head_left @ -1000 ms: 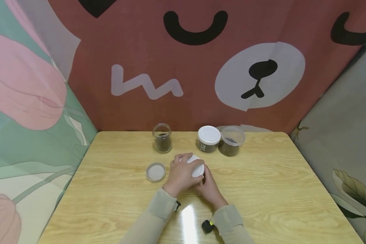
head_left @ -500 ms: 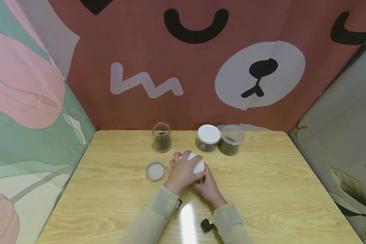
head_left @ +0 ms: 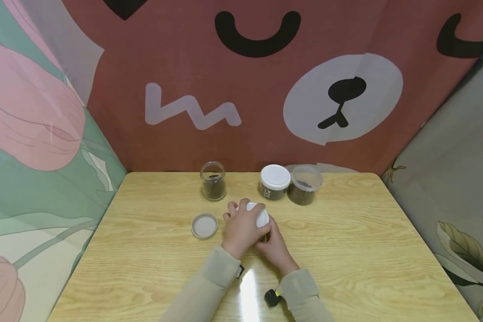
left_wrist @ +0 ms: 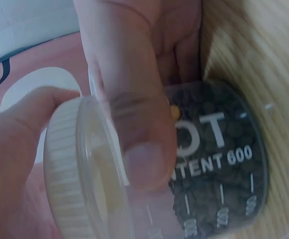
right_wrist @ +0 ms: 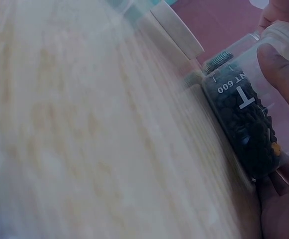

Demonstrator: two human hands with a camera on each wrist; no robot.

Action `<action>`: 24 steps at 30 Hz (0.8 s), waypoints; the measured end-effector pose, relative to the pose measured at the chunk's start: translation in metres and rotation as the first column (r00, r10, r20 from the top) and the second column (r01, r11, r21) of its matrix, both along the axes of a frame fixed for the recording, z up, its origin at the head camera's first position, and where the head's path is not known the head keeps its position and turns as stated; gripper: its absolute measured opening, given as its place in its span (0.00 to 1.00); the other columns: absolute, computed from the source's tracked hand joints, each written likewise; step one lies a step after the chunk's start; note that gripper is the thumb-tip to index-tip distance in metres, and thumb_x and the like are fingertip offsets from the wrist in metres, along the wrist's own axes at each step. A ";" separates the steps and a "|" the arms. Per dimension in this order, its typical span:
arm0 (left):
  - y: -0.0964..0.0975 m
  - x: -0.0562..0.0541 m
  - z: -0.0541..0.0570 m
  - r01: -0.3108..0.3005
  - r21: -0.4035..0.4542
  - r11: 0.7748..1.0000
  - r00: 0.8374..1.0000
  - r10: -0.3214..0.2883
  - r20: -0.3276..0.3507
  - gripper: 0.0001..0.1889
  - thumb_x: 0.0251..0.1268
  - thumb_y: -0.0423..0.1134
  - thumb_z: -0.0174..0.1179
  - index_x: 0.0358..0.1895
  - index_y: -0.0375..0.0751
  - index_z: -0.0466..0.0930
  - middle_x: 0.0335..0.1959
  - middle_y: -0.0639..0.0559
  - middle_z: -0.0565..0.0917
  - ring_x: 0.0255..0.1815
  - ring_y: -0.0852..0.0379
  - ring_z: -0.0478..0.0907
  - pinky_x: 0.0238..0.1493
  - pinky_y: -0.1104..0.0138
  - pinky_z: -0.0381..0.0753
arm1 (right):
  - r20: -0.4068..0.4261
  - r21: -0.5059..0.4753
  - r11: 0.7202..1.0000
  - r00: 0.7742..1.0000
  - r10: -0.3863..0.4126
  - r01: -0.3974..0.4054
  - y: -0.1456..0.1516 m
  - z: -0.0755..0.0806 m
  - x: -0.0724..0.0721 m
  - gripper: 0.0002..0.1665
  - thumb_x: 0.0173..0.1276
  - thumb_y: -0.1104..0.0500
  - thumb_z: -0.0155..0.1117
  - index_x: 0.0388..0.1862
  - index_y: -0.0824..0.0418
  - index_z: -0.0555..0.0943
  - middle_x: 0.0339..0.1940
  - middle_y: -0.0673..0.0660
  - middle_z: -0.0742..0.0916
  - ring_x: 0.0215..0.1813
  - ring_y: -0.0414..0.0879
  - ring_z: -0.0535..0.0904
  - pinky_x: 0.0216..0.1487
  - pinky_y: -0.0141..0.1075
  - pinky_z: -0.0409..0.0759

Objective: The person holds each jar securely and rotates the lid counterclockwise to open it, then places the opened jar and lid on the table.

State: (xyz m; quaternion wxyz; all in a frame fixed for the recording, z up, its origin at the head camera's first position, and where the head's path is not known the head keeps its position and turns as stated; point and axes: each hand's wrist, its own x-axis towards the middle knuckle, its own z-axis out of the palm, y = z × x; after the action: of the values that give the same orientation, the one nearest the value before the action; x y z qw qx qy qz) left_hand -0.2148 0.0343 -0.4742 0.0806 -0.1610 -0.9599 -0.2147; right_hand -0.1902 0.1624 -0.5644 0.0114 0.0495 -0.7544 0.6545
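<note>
A clear plastic jar (left_wrist: 219, 154) with white lettering and scale marks stands on the table between the two hands. Dark, pellet-like pieces and a small orange one lie inside it. My left hand (head_left: 243, 230) curls its fingers round the rim of the jar's white ribbed lid (head_left: 261, 218), covering part of it from above. Lower down, my right hand (head_left: 277, 248) grips the jar's side, its thumb pressed across the lettering in the left wrist view. In the head view the hands hide most of the jar body.
A glass jar (head_left: 213, 188) of dark contents, its top uncovered, stands behind to the left. A loose round lid (head_left: 204, 225) lies left of my hands. Toward the back right are a white-lidded jar (head_left: 274, 181) and a clear tub (head_left: 303, 190), side by side.
My left wrist and sleeve have swung slightly to the right, and the fingers have shifted a little round the lid. The right hand keeps its hold on the jar, nearly still.
</note>
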 end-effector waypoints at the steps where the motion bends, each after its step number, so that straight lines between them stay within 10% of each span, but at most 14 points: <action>1: 0.001 0.001 0.000 -0.012 0.008 1.000 1.000 0.012 -0.003 0.28 0.57 0.59 0.66 0.62 0.60 0.82 0.64 0.38 0.75 0.60 0.33 0.64 0.50 0.43 0.68 | 0.002 0.007 1.000 1.000 -0.005 0.005 0.000 0.000 0.000 0.55 0.58 0.73 0.71 0.81 0.58 0.55 0.80 0.64 0.63 0.81 0.60 0.53 0.78 0.54 0.51; 17: 0.013 0.007 0.006 -0.154 0.027 0.988 0.987 0.153 0.040 0.30 0.59 0.62 0.65 0.64 0.57 0.81 0.62 0.35 0.73 0.59 0.32 0.64 0.44 0.45 0.69 | -0.025 0.012 1.000 1.000 -0.018 0.019 -0.003 0.004 0.001 0.55 0.55 0.76 0.69 0.80 0.61 0.57 0.79 0.64 0.64 0.80 0.59 0.56 0.78 0.52 0.55; 24: -0.003 -0.001 0.012 0.036 -0.043 0.998 0.999 -0.035 0.032 0.33 0.56 0.64 0.68 0.66 0.62 0.78 0.70 0.38 0.69 0.65 0.33 0.61 0.51 0.42 0.68 | -0.031 0.011 1.000 0.999 -0.020 0.020 -0.003 0.003 0.001 0.55 0.57 0.70 0.75 0.79 0.61 0.57 0.77 0.65 0.66 0.77 0.61 0.60 0.77 0.54 0.57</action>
State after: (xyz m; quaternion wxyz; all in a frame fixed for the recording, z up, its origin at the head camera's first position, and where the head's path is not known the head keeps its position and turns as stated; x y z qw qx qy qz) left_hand -0.2156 0.0317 -0.4626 0.0582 -0.1763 -0.9625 -0.1976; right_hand -0.1893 0.1598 -0.5615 0.0292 0.0520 -0.7583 0.6491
